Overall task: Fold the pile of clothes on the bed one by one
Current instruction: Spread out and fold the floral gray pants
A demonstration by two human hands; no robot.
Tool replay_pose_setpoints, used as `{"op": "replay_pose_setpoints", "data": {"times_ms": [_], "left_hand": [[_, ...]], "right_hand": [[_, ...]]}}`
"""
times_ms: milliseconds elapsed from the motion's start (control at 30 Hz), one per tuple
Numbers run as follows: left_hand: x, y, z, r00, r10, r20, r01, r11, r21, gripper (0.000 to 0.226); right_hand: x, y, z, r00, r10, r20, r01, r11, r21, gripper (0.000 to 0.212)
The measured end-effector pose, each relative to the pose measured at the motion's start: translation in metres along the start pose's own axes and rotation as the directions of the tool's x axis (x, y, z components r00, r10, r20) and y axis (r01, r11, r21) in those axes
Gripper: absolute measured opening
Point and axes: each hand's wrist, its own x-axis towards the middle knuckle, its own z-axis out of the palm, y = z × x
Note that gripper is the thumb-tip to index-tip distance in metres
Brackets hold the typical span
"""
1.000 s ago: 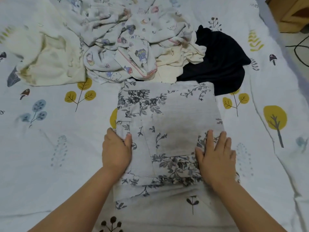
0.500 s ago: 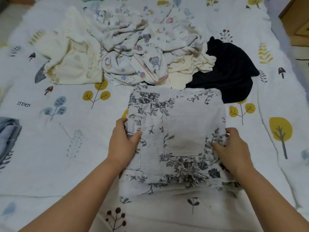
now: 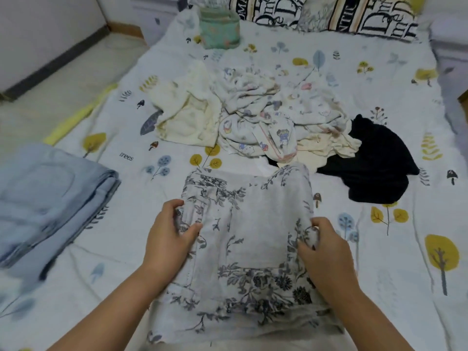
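A folded grey garment with a dark floral print (image 3: 253, 224) lies on the bed in front of me. My left hand (image 3: 169, 239) grips its left edge, thumb on top and fingers curled under. My right hand (image 3: 326, 252) grips its right edge the same way. Beyond it sits the unfolded pile: a cream garment (image 3: 187, 117), a cartoon-print white cloth (image 3: 268, 122), a pale yellow piece (image 3: 326, 148) and a black garment (image 3: 377, 163).
A stack of folded light-blue clothes (image 3: 48, 196) rests at the bed's left edge. A green fabric bundle (image 3: 220, 29) and black-and-white lettered pillows (image 3: 329, 13) are at the head of the bed (image 3: 379, 79). The floor (image 3: 50, 79) lies to the left.
My hands went from pressing flat on the floral garment to gripping its two side edges, which now lift slightly. The view has tilted up, showing the blue stack and the pillows.
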Motion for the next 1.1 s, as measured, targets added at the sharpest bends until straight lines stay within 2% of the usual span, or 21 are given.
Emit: {"op": "replay_pose_setpoints", "data": {"times_ms": [267, 500, 633, 833, 1100], "left_hand": [[0.015, -0.047, -0.100, 0.989, -0.094, -0.116, 0.084, 0.993, -0.086, 0.053], [0.045, -0.118, -0.203, 0.957, -0.182, -0.227, 0.143, 0.974, -0.176, 0.049], [0.060, -0.162, -0.249, 0.920, -0.233, -0.315, 0.172, 0.962, -0.210, 0.049], [0.072, -0.227, -0.295, 0.805, -0.372, -0.462, 0.244, 0.918, -0.313, 0.047], [0.076, -0.269, -0.278, 0.567, -0.539, -0.623, 0.227, 0.829, -0.511, 0.045]], "right_hand": [[-0.014, -0.115, 0.039, 0.989, -0.131, 0.075, 0.137, 0.986, -0.091, 0.035], [-0.022, -0.235, 0.112, 0.960, -0.245, 0.134, 0.262, 0.957, -0.127, 0.036], [-0.021, -0.298, 0.155, 0.917, -0.356, 0.181, 0.386, 0.907, -0.170, 0.035], [-0.009, -0.382, 0.233, 0.803, -0.526, 0.281, 0.584, 0.789, -0.191, 0.037], [0.023, -0.446, 0.315, 0.590, -0.726, 0.354, 0.808, 0.530, -0.258, 0.036]]}}
